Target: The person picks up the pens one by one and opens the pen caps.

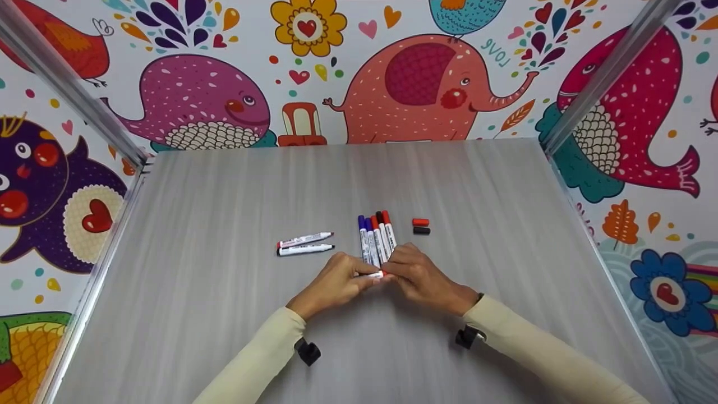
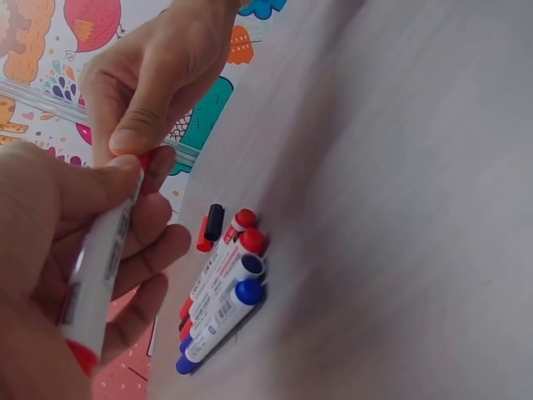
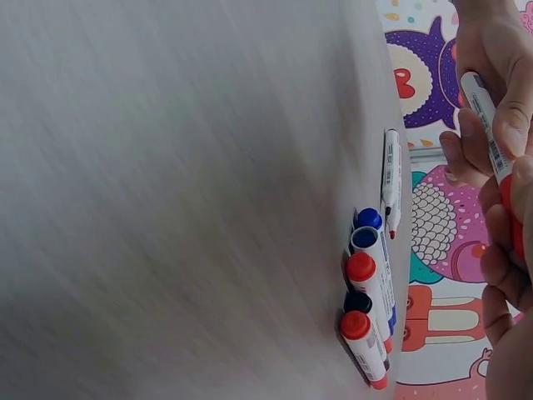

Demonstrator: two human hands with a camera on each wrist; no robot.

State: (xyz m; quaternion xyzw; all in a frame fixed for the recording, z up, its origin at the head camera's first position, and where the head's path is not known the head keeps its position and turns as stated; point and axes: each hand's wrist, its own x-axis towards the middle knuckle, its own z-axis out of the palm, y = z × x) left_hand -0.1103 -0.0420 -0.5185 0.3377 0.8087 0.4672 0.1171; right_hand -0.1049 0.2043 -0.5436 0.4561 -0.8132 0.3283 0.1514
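My left hand grips a white marker by its barrel, thumb along the side. At one end of that marker, a red cap is pinched between the thumb and fingers of my right hand. The two hands meet just in front of a row of capped markers with blue, red and black caps, lying side by side on the table. In the left wrist view the marker's other end is also red.
Left of the row lie two uncapped markers, one red-tipped and one black-tipped. A loose red cap and a black cap lie to its right. Printed walls and metal posts bound the grey table.
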